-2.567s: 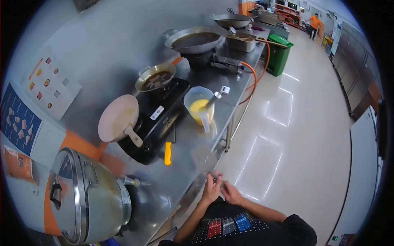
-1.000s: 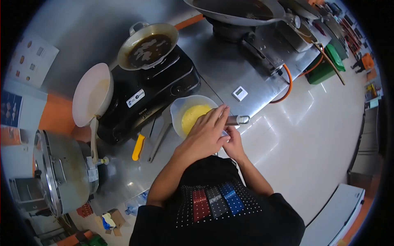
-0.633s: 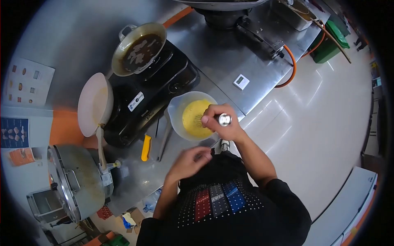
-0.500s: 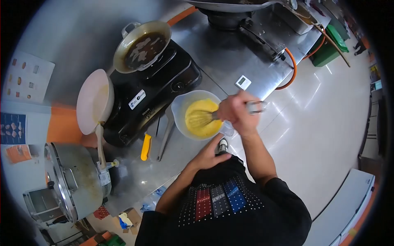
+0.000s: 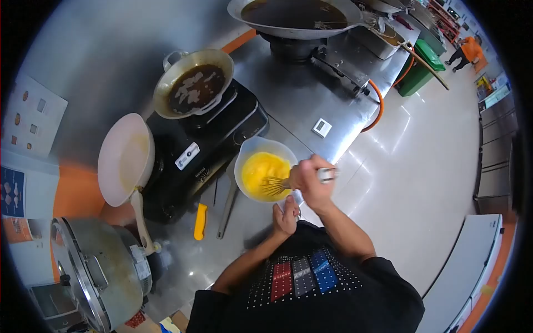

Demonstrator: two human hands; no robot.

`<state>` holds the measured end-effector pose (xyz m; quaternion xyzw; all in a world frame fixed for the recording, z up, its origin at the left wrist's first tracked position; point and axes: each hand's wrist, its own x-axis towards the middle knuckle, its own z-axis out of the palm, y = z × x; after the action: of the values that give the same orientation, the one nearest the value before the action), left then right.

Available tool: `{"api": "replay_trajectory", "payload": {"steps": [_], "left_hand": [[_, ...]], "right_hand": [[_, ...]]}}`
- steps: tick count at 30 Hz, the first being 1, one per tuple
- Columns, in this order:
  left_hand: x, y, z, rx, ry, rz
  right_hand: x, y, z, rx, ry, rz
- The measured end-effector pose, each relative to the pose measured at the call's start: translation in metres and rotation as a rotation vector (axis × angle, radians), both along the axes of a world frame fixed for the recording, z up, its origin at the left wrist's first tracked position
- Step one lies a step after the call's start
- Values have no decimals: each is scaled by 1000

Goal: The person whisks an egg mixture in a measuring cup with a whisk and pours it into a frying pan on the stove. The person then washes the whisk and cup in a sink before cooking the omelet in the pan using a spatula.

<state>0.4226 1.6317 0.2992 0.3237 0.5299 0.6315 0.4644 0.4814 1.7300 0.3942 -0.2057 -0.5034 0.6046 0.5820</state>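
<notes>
The right hand (image 5: 313,182) has tight fingers round the whisk (image 5: 276,186), which leans down into the jug (image 5: 264,145); the left hand (image 5: 285,217) curls nearby, its hold unclear.

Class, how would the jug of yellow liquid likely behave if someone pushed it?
The jug looks like translucent plastic, so probably stiff and light in itself. The yellow liquid inside likely adds weight and might slosh. The smooth metal table may let it slide.

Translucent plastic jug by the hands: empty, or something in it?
Not empty: the jug holds yellow liquid, with the metal wire whisk dipping in. Exact level cannot be told from above.
</notes>
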Motion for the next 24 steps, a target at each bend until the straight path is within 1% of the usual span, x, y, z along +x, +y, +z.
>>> {"api": "replay_trajectory", "payload": {"steps": [2, 3, 4, 6, 7, 8, 9, 10, 12, 13, 14, 16, 17, 18, 19, 20, 21, 22, 23, 24], "left_hand": [[-9, -4, -1, -23, 19, -25], [-14, -6, -6, -16, 33, -49], [-17, -8, -10, -5, 44, -76], [-15, -8, -9, -26, 8, -65], [-11, -5, -5, -12, -26, -51], [-11, -9, -3, -17, -58, -44], [-15, -11, -11, 18, -17, -80], [-19, -10, -15, -3, 17, -78], [-23, -10, -16, -46, 79, -89], [-17, -10, -25, 9, 25, -103], [-16, 1, -21, 44, 1, -101], [-18, -8, -15, 54, -45, -105], [-20, -8, -13, 18, -1, -92], [-24, -9, -11, -20, 65, -124], [-22, -11, -16, -2, 4, -142], [-21, -6, -26, 30, -59, -150], [-24, -3, -31, 146, 285, -45], [-26, -11, -38, 250, 620, 37], [-24, -12, -52, 243, 685, 16], [-26, -16, -74, 174, 671, -53]], "right_hand": [[-4, 0, 29, -70, 482, 61], [-11, 1, 20, -32, 432, -28], [-14, 0, -1, 183, -187, -287], [-21, -13, 2, -119, -233, -116], [-22, -15, 11, -213, 5, -57], [-25, -11, 15, -145, 143, -92], [-27, -9, 17, -86, 277, -127], [-28, -8, 19, -20, 411, -168], [-26, -23, 19, -45, 172, -163], [-25, -26, 19, -48, 53, -154], [-30, -21, 24, -46, -59, -135], [-28, -13, 31, 29, 394, -85], [-37, -12, 1, 86, 62, -335], [-43, -12, -9, 177, -314, -385], [-37, -23, -13, 48, -271, -301], [-34, -29, 12, -63, -227, -206], [-33, -30, 27, -14, -27, -196], [-32, -25, 30, -24, 377, -80], [-31, -14, -14, -46, 193, -271], [-36, -14, -37, 34, -168, -403]]}}
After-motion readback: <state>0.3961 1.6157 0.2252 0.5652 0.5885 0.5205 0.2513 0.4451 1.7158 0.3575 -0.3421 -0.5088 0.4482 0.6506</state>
